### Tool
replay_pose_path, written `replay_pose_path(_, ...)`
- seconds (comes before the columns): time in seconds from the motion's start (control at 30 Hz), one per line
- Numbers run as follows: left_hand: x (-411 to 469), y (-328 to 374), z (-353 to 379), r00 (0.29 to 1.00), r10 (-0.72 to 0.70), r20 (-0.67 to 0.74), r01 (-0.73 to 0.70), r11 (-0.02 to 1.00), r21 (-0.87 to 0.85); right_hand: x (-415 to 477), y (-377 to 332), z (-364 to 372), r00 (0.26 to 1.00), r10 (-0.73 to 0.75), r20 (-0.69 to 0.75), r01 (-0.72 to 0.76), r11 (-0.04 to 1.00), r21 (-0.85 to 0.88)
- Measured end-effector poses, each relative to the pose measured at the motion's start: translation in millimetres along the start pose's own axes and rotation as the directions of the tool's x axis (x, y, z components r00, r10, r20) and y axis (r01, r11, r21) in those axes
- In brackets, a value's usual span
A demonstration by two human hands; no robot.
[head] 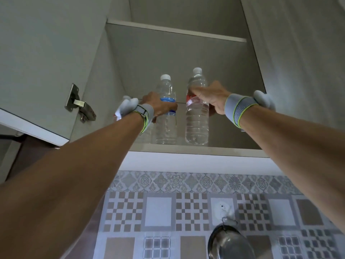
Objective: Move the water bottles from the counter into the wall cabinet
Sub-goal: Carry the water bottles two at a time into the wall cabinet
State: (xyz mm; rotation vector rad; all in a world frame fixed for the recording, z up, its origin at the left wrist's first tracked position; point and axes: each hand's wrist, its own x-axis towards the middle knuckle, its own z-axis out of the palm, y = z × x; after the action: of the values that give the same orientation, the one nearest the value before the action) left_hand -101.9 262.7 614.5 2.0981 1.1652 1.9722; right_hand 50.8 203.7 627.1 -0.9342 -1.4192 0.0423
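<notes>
Reaches up into the wall cabinet with both hands. Grips the blue-labelled bottle (166,126) in the left hand (158,107), fingers curled round its label. Holds the red-labelled bottle (197,124) in the right hand (209,98), wrapped round it at label height. Both bottles upright, just beside each other between the two hands, bases down at the bottom shelf (205,149); full contact hard to tell. Grey wristbands (234,111) on both wrists. Left of the left hand, a metal hinge (80,105). Below the hands, patterned wall tiles (168,208) and a hanging metal pan (229,242).
</notes>
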Motion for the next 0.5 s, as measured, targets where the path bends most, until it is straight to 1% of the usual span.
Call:
replay_pose_path(0.1, 6, -5, 9, 1.0, -0.007, 0.021, 0.006, 1.0, 0.012, 9, 13, 2, 0.999, 0.038, -0.006, -0.038, 0.999, -0.019)
replay_pose_path(0.23, 13, -9, 21, 0.999, 0.01, 0.054, -0.015, 0.996, 0.088, 20, 29, 5, 0.997, 0.073, -0.032, -0.074, 0.996, -0.042)
replay_pose_path(0.33, 17, -13, 31, 0.998, 0.006, 0.065, -0.014, 0.992, 0.125, 24, 38, 5, 0.996, 0.089, 0.012, -0.088, 0.995, -0.05)
replay_pose_path(0.5, 22, -22, 46, 0.997, 0.012, 0.08, -0.029, 0.974, 0.223, 31, 51, 8, 0.995, 0.078, 0.069, -0.071, 0.993, -0.089)
